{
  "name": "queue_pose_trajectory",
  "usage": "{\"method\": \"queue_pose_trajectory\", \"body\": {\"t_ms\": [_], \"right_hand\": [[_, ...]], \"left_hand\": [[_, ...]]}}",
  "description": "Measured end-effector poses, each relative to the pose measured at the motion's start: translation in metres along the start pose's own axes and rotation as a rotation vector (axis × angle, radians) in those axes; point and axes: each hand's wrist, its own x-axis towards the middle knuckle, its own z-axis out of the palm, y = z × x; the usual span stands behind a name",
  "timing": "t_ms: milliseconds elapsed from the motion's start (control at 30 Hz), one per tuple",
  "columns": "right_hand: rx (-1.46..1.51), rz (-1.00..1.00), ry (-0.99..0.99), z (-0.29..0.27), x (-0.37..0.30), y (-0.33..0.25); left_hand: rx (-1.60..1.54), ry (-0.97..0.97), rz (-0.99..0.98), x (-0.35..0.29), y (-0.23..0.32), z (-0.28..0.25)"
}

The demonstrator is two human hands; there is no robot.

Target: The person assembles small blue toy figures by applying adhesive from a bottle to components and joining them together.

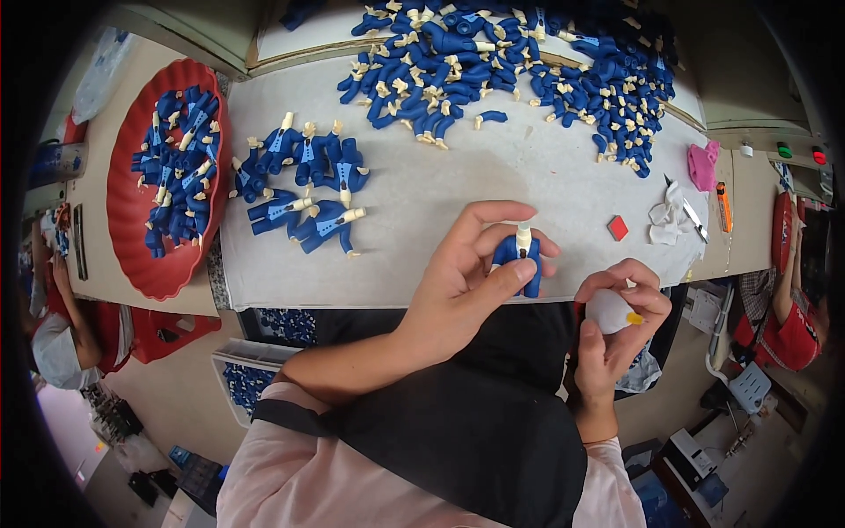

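Note:
My left hand (451, 286) is closed around a small figure body (532, 275) in a blue coat, keeping it upright above the table's front edge. A pale neck peg points up from it, and my thumb presses across its front. To its right, my right hand (600, 363) grips a white squeeze bottle (606, 311) with a yellow tip. The bottle is tilted, its tip to the right, apart from the figure body. On the table at left lies a group of similar blue figure bodies (310, 163), some with arms and pale hands attached.
A red scalloped basin (123, 202) of blue figure bodies stands at left. Loose blue arms (440, 84) and more blue parts (616, 97) are heaped at the back. At right are a red block (618, 228), crumpled tissue (666, 220), a pink cloth (701, 165) and an orange cutter (723, 207).

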Motion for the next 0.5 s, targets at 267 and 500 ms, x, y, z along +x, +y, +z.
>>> {"method": "queue_pose_trajectory", "body": {"t_ms": [267, 500], "right_hand": [[0.006, 0.088, 0.145, -0.005, 0.002, -0.014], [0.204, -0.089, 0.367, 0.000, 0.009, -0.022]], "left_hand": [[0.122, 0.021, 0.057, 0.000, 0.000, -0.005], [-0.256, -0.067, -0.153, 0.003, 0.000, -0.008]]}}
